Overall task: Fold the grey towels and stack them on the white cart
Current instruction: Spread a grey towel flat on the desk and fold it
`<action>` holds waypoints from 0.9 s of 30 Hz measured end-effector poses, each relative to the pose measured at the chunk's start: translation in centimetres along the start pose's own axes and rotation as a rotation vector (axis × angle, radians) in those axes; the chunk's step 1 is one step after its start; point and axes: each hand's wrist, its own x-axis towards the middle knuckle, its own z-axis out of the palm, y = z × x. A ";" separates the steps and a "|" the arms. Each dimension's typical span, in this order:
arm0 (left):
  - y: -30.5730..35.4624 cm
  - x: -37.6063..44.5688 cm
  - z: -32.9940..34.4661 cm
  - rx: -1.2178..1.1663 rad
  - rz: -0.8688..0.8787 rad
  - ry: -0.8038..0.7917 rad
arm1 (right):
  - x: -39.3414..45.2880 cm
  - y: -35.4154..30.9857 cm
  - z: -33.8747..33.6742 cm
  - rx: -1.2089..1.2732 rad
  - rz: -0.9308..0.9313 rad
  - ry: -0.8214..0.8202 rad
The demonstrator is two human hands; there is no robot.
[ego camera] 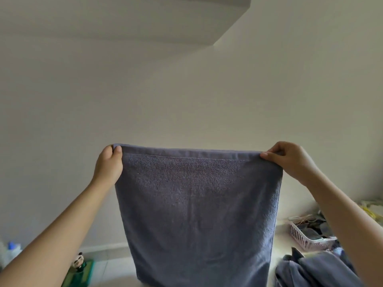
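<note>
The left hand (108, 162) and right hand (290, 158) each have a closed pinch grip on a top corner of the grey towel (199, 208), which hangs in the air in front of the wall, its top edge stretched nearly level between them. To fold it well, I would keep that edge taut and the corners level, then bring one corner across to meet the other so the side edges line up before letting the cloth settle. More grey towels (315, 270) lie crumpled at lower right near a basket (304, 239); no cart is in view.
</note>
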 end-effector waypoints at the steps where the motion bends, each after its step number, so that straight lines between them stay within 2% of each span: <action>1: -0.4 0.5 0.2 0.036 -0.022 -0.017 | 0.3 0.0 0.9 -0.054 0.002 0.015; 4: -2.1 2.6 0.9 0.111 -0.096 -0.105 | 1.6 1.0 3.6 -0.167 -0.005 0.053; 7: -2.9 5.0 1.9 0.108 -0.168 -0.157 | 3.7 2.0 6.2 -0.153 0.005 0.095; 12: -0.5 9.2 2.0 -0.117 -0.239 -0.134 | 7.5 0.3 7.4 -0.010 -0.032 0.225; 14: 0.7 10.2 1.0 -0.180 -0.207 -0.104 | 8.1 -0.8 6.5 0.052 -0.068 0.275; 19: 3.3 7.3 -2.3 -0.302 0.052 0.015 | 5.7 -3.2 4.0 0.042 -0.139 0.323; 22: 1.8 3.1 -4.7 -0.321 0.093 0.006 | 1.2 -3.1 3.0 0.023 -0.109 0.253; 27: -5.7 -7.0 -7.0 -0.172 -0.049 -0.090 | -8.2 0.0 3.8 0.113 -0.007 -0.029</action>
